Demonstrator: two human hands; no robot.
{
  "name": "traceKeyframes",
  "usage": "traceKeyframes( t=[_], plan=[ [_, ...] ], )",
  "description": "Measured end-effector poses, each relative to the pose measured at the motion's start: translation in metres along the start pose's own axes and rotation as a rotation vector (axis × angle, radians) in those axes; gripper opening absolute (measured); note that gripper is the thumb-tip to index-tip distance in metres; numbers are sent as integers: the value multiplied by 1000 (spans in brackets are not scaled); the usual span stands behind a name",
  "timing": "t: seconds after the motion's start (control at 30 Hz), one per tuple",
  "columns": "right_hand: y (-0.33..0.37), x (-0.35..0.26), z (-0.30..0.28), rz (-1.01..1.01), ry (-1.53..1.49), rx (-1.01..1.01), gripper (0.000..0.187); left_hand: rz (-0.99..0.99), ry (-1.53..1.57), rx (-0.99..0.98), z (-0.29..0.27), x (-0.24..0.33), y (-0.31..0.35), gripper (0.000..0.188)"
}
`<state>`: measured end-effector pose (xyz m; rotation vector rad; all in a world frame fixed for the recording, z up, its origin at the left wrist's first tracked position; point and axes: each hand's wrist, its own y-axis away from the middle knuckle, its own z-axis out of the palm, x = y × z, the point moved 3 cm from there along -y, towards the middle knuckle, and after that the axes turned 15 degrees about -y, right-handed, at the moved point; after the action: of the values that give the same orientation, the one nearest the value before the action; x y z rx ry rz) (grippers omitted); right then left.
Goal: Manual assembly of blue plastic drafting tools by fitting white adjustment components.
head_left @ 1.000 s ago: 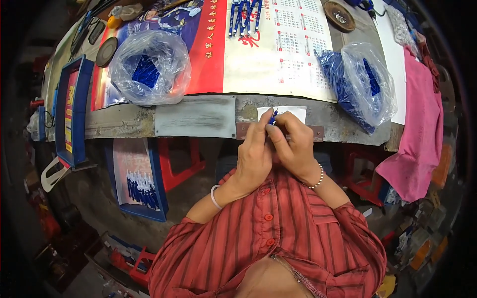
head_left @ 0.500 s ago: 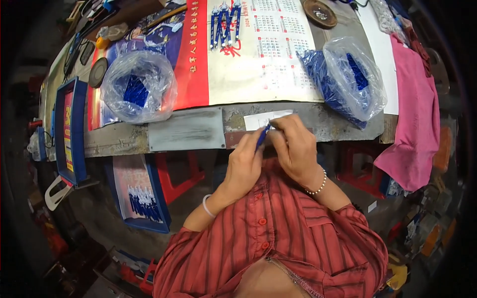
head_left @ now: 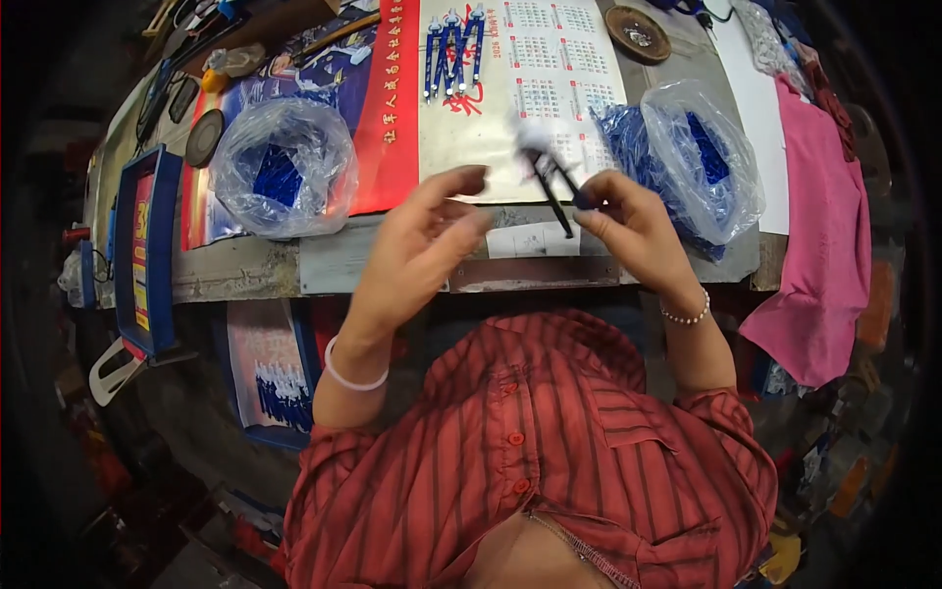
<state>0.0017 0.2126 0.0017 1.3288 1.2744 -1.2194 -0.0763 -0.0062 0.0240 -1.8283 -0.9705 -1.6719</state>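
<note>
My right hand pinches one leg of a drawing compass at the table's near edge. The compass has dark legs spread a little apart and a pale head; motion blurs it. My left hand is raised to the left of it, fingers apart, holding nothing. Farther off, several finished-looking blue compasses with white heads lie side by side on a calendar sheet. A small white paper lies beneath the held compass.
Clear plastic bags of blue parts stand left and right. A blue box stands at the left edge, and a lower tray holds several compasses. A round brown dish sits at the back. Pink cloth hangs at right.
My hands have drawn apart: the left moved left and opened, the right moved right with the compass. Earlier both hands met around a blue piece at the table edge.
</note>
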Motion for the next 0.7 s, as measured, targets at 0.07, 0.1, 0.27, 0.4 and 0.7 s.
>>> traceKeyframes(
  t=[0.07, 0.1, 0.27, 0.4, 0.7],
  plan=[
    [-3, 1, 9, 332, -542, 8, 15, -128, -54, -218, 17, -12, -10, 41],
    [-5, 2, 15, 338, -546, 4, 15, -107, -15, -233, 26, -21, -13, 39],
    [-11, 16, 29, 377, -603, -43, 16, -142, -25, -234, 34, -33, -32, 21],
    [-31, 20, 18, 265, -335, 73, 27, -148, -120, -282, 31, -47, -38, 13],
    [-57, 44, 23, 385, -521, 32, 26, -270, -161, -296, 31, -65, -45, 14]
  ],
)
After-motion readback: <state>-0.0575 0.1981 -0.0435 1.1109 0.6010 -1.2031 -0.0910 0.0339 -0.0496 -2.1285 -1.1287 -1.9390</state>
